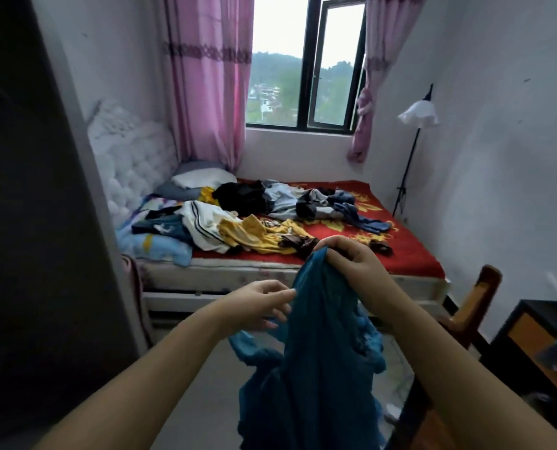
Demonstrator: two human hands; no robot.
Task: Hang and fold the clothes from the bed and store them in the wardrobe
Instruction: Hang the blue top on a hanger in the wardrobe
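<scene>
A teal garment [319, 352] hangs in front of me, above the floor near the foot of the bed. My right hand [345, 254] grips its top edge and holds it up. My left hand [264, 303] is beside the cloth with relaxed fingers, its fingertips touching the garment's left edge. On the bed [410, 254], covered by a red blanket, lie several loose clothes: a yellow garment [264, 235], a white striped one [202, 225], a black one [241, 196], grey and blue ones [345, 206]. The dark wardrobe side [27, 222] fills the left.
A wooden chair [472, 306] stands at my right, with a dark desk [537, 332] behind it. A floor lamp [416, 115] stands by the right wall. Pillows [202, 177] lie at the bed's head under the window with pink curtains.
</scene>
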